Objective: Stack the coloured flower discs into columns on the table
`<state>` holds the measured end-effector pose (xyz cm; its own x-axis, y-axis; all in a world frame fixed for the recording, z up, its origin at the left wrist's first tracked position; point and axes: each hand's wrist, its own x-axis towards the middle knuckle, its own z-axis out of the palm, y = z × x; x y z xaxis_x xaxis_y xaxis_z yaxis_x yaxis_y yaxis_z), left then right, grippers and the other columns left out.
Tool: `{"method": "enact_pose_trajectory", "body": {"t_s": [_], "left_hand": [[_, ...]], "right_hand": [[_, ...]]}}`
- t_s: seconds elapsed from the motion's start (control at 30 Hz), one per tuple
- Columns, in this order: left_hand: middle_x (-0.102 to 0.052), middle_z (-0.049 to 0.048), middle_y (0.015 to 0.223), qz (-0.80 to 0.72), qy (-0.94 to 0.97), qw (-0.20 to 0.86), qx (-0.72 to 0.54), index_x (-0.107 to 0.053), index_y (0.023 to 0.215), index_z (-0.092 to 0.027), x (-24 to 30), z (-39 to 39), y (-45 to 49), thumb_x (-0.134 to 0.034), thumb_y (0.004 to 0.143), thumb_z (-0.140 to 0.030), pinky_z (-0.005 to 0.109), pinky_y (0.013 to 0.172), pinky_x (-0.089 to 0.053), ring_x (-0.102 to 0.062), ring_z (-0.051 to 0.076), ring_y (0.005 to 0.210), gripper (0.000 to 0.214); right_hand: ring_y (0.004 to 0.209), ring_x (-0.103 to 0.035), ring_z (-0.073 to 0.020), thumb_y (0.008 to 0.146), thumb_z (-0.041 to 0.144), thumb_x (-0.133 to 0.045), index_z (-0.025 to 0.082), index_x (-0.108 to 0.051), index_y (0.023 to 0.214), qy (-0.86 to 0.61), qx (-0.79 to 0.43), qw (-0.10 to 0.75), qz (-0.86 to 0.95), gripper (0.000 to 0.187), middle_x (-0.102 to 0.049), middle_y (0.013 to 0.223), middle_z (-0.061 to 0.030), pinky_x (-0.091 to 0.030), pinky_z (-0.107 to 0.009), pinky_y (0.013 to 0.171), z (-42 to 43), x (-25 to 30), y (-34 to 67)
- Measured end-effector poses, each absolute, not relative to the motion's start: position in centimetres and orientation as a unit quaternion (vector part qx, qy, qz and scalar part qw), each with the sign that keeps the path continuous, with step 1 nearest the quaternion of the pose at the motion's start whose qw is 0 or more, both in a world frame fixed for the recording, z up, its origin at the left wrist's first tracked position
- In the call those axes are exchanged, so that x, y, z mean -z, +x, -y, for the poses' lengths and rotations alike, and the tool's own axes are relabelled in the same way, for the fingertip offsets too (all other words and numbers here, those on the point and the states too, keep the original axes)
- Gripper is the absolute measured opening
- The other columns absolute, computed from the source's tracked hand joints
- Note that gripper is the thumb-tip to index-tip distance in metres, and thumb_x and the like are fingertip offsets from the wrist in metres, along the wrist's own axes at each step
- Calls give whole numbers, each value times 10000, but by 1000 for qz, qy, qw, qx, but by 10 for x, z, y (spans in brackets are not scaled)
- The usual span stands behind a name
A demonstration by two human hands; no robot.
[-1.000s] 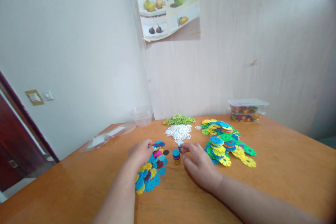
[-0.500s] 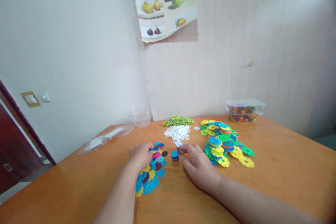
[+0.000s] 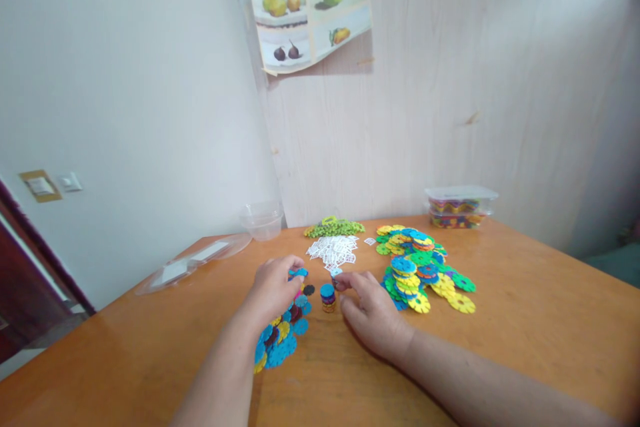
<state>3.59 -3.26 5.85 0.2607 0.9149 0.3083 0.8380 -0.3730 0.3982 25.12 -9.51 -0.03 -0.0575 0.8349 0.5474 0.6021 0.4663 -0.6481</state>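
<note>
My left hand (image 3: 274, 288) is over the far end of a pile of small notched plastic discs (image 3: 283, 349), blue, yellow, dark red and pink. Its thumb and index finger close on a blue disc (image 3: 299, 273). A short stack of discs (image 3: 327, 295) with a blue top stands upright between my hands. Just right of it, my right hand (image 3: 373, 310) rests low over the table, fingertips closed at a light blue disc (image 3: 336, 273). What lies under those fingertips is partly hidden. One black disc (image 3: 309, 290) lies beside the pile.
White plastic pieces (image 3: 332, 251) and green pieces (image 3: 336, 228) are heaped behind. Larger flower-shaped discs (image 3: 419, 260) spread at right. Clear lidded boxes (image 3: 461, 207) stand at the back right, a clear tub (image 3: 263, 220) and flat lids (image 3: 193, 260) at back left.
My left fingers have moved over the far end of the pile and closed on a blue disc. My right hand stays beside the stack. The view has shifted slightly.
</note>
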Motion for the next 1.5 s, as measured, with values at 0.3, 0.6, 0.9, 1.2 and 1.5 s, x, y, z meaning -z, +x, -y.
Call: {"method": "enact_pose_trajectory", "body": {"t_s": [0.3, 0.6, 0.9, 1.2, 1.5], "left_hand": [[-694, 31, 1070, -459, 825, 170, -280, -664, 1036, -248, -62, 53, 63, -581, 770, -226, 291, 924, -462, -621, 195, 1034, 280], [-694, 36, 1090, -456, 842, 148, -247, -670, 1061, -257, -61, 55, 65, -626, 742, -242, 317, 934, -455, -603, 219, 1070, 322], [-702, 53, 1095, -590, 750, 122, -272, -647, 1088, -231, -61, 29, 24, -579, 808, -310, 275, 890, -457, -630, 194, 1033, 299], [-717, 26, 1045, -653, 743, 59, -134, -694, 945, -283, -53, 25, 15, -604, 760, -361, 309, 857, -434, -635, 226, 991, 220], [-400, -21, 1503, -599, 797, 28, -71, -475, 1362, -373, -36, 23, 31, -404, 881, -395, 591, 1122, -103, -231, 308, 1420, 487]], "right_hand": [[996, -569, -204, 763, 125, -513, 209, -580, 1196, -491, -143, 470, 720, 446, -676, 1016, -50, -448, -332, 879, 97, -4, 251], [982, -570, -202, 766, 127, -516, 214, -587, 1178, -486, -137, 473, 722, 427, -679, 1012, -46, -445, -334, 882, 97, -4, 250], [1000, -569, -198, 757, 118, -512, 223, -579, 1200, -493, -139, 469, 719, 460, -667, 1028, -43, -446, -329, 888, 95, 1, 252], [975, -570, -203, 778, 148, -506, 235, -603, 1163, -503, -137, 457, 720, 406, -652, 1019, -48, -454, -335, 864, 97, -3, 251], [974, -562, -198, 780, 138, -512, 230, -612, 1142, -491, -132, 466, 724, 387, -673, 1010, -38, -445, -324, 865, 96, -2, 251]]}}
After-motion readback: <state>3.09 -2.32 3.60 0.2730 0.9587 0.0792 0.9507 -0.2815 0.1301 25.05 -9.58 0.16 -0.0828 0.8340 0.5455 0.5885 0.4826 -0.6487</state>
